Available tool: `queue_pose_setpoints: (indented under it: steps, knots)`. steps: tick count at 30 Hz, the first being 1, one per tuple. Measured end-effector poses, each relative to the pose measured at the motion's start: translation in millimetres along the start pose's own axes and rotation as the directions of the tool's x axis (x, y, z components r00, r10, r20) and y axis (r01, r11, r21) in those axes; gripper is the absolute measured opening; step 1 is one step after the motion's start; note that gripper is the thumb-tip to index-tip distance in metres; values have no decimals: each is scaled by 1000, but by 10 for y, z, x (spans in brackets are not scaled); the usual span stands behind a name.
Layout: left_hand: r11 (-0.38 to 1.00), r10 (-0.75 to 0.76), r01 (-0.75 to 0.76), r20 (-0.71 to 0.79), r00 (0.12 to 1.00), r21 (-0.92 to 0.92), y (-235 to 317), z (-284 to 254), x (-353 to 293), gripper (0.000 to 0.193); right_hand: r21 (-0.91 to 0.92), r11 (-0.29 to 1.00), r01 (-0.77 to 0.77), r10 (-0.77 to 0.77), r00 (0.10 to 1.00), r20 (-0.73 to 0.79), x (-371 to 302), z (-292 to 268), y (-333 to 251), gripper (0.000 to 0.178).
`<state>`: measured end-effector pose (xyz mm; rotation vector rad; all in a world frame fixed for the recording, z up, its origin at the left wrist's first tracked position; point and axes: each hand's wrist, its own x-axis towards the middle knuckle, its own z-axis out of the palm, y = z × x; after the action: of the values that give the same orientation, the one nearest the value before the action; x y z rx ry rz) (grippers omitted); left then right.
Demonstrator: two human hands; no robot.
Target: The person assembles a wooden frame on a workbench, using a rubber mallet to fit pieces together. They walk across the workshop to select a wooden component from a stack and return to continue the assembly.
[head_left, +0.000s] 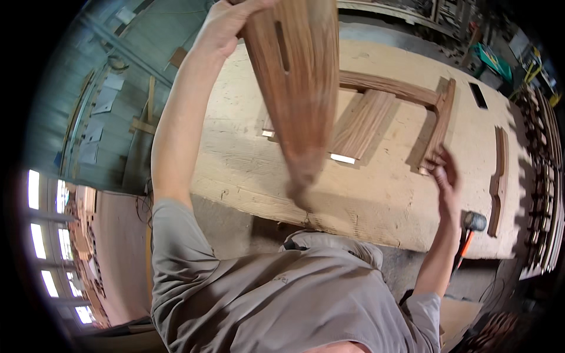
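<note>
My left hand [226, 26] grips the upper edge of a brown wooden panel [300, 76] with a narrow slot. The panel is raised over the workbench, tapers toward me, and its lower end is smeared by motion. My right hand [445, 173] is at the near end of a wooden frame [442, 120] lying on the bench. Its fingers are loosely apart and overlap the frame's end; whether they touch it cannot be seen. Beside the frame lies a flat wooden slat [365, 123] with a white strip at its near end, partly behind the raised panel.
The pale workbench [376, 206] has a rough near edge. At its right lie a slim curved wooden piece [500, 176], a black flat object [478, 95] and a mallet [474, 222] with an orange handle. Stacked wooden parts [544, 176] stand beyond the right edge.
</note>
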<state>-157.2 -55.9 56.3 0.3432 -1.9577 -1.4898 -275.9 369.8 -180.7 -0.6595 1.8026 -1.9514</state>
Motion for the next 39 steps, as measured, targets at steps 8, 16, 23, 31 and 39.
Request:
queue_pose_setpoints:
  steps: [8, 16, 23, 31, 39]
  knots:
    - [664, -425, 93, -272, 863, -742, -1107, -277, -1403, 48, -459, 871, -177, 30, 951, -309, -299, -216, 899, 51]
    - [181, -969, 553, -52, 241, -813, -2631, 507, -2955, 58, -835, 372, -406, 119, 913, -390, -592, -1120, 1404, 59]
    - [85, -895, 527, 167, 413, -846, -3082, 720, -3492, 36, -876, 305, -374, 81, 926, -368, -567, -1675, 1792, 63]
    - [369, -827, 881, 327, 457, -297, -2638, -159, -3113, 24, -931, 200, -306, -19, 949, -316, -193, -1782, 1683, 43]
    - [708, -504, 661, -478, 719, 248, -3546, -1183, -1349, 38, -716, 389, -579, 204, 812, -546, 1298, -1742, 1988, 86]
